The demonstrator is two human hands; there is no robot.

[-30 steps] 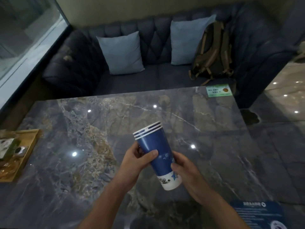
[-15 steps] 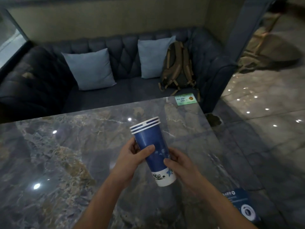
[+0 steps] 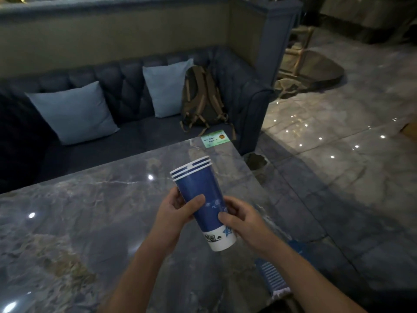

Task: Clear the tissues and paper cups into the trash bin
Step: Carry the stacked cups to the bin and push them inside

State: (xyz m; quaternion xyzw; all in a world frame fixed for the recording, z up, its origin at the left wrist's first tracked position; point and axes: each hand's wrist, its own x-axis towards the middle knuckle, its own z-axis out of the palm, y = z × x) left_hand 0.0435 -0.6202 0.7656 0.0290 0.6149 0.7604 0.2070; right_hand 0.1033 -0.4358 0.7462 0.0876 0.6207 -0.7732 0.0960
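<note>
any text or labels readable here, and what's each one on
None can be read.
Green sticker at the table's far corner: printed lines and a round emblem, too small and blurred.
Blue placard at the table's near right edge: rows of white print, too blurred.
Stack of paper cups held in both hands: only star and swirl graphics, no legible words.

Both hands hold a tilted stack of blue paper cups (image 3: 200, 199) above the marble desk (image 3: 79, 222): left hand (image 3: 176, 213), right hand (image 3: 243, 220).
</note>
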